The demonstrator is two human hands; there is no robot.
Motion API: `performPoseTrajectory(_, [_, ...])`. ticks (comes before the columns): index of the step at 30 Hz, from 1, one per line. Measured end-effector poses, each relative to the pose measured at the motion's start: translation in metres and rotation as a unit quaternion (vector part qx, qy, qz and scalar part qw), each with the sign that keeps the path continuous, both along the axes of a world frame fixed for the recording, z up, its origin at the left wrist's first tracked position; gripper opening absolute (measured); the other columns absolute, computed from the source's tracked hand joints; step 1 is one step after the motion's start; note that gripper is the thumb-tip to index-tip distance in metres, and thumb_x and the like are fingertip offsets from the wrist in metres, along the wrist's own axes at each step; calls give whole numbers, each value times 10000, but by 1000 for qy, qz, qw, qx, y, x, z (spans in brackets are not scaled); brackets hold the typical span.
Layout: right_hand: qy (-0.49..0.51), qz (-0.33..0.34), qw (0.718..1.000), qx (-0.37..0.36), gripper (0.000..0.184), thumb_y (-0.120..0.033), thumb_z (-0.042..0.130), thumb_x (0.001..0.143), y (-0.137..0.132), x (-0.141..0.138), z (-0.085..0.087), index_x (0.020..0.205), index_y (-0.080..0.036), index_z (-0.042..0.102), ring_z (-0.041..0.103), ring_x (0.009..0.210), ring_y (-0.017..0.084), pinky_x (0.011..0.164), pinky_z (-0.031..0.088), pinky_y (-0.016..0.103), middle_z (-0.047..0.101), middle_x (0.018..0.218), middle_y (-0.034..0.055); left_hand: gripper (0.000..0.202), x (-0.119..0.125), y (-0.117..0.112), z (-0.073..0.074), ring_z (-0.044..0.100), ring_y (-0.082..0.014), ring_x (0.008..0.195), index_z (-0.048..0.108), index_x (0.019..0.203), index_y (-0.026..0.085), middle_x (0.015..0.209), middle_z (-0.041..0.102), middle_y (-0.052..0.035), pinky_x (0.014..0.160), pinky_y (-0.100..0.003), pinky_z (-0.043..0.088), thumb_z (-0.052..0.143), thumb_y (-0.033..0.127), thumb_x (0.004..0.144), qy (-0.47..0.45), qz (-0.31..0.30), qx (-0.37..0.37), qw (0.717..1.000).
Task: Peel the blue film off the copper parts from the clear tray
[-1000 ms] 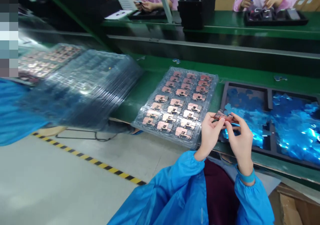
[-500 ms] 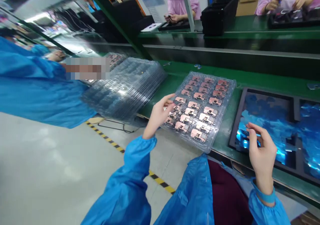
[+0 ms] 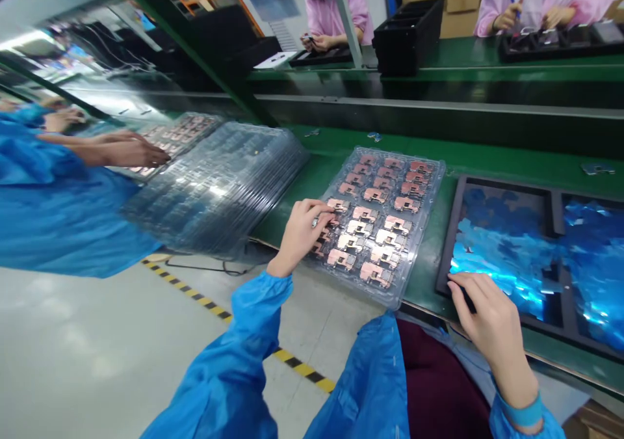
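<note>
A clear plastic tray (image 3: 429, 185) with rows of small copper-coloured parts (image 3: 375, 195) lies on the green bench. My left hand (image 3: 299, 234) rests on the tray's near-left corner, its fingers curled over a copper part there. My right hand (image 3: 487, 322) lies on the near-left rim of a black tray (image 3: 455, 231) that holds several shiny blue film scraps (image 3: 507, 250). Its fingers are bent down over the rim and I see nothing in them.
A tall stack of clear trays (image 3: 219, 185) lies to the left. A neighbour in a blue sleeve (image 3: 58, 211) has a hand (image 3: 131, 153) on another tray of parts. Across the green conveyor (image 3: 439, 107), two people in pink work near black bins (image 3: 407, 32).
My hands held one copper part together a second ago. They parted: the left went down onto the copper-part tray, the right sank onto the black tray's rim. The view shifted left.
</note>
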State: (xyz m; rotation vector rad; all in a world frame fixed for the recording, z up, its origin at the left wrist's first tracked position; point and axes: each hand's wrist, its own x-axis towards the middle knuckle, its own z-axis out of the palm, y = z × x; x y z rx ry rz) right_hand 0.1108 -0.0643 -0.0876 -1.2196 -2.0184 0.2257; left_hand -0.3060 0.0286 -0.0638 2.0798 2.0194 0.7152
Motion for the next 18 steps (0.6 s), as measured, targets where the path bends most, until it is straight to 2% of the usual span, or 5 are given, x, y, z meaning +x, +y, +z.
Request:
performPoseTrajectory(5, [-54,-22,998,11,141,-223,583,1111,-3,-1,0,1125,-197,721,739,888,231,833,529,367,813,1008,70,216,52,11,47,665,-334,1122,738,1060,256,1141,741,-81,1042,-480,514,576,396,1033,-9,-54,90,994])
performPoseTrajectory(9, [-70,-48,996,-5,120,-219,600,1096,-2,0,-1,1143,-168,699,731,925,241,815,510,367,804,1017,86,239,142,70,80,690,-310,1086,758,1095,267,1126,774,-66,978,-450,541,558,391,1057,16,-239,94,966])
performPoseTrajectory(12, [-57,-69,996,-14,120,-238,608,1090,1,2,-5,1154,-170,683,717,928,238,816,521,369,792,1003,78,307,247,135,75,670,-313,1126,774,1126,235,1152,777,-94,1028,-473,525,514,388,1065,35,-411,63,909])
performPoseTrajectory(14, [-32,-70,997,-11,129,-249,591,1093,2,1,-8,1159,-178,677,706,914,223,821,540,361,790,1000,65,318,331,177,61,625,-330,1226,774,1176,206,1239,758,-120,1121,-492,476,527,357,1044,41,-470,18,882])
performPoseTrajectory(18, [34,-69,997,11,166,-292,597,1075,3,-13,-26,1162,-184,688,714,899,204,763,576,342,798,1006,52,312,488,233,30,564,-375,1304,773,1166,123,1286,715,-202,1149,-500,451,654,344,980,24,-394,-65,916])
